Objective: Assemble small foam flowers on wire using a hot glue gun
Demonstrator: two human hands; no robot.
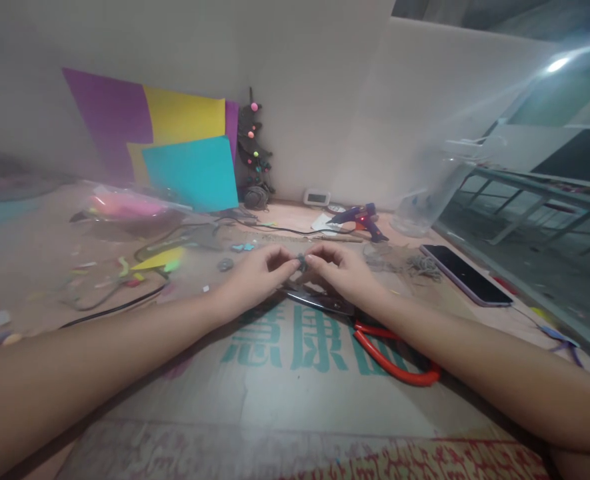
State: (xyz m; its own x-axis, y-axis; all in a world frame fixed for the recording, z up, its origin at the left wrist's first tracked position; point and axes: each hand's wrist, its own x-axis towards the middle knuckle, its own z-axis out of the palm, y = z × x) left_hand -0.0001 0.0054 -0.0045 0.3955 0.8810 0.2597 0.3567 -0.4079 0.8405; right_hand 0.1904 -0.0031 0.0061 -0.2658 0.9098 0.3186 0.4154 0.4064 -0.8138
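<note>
Between the fingertips of both hands is a small grey-green piece [301,262], too small to name surely; it may be a bit of knotted string. My left hand [267,272] pinches it from the left. From the right, my right hand [339,270] pinches the same piece, thumb and forefinger together. Just beneath the hands lies a pair of scissors [395,360] with red handles, its blades partly hidden by my right hand. All this is over a printed cardboard sheet [189,407] with green characters.
A glue gun [357,217] with a lit red light lies at the back. On the right are a phone [467,275], a bundle of grey string [423,267] and a clear plastic container [419,207]. Coloured sheets [192,175] and a small decorated tree [255,150] stand against the wall.
</note>
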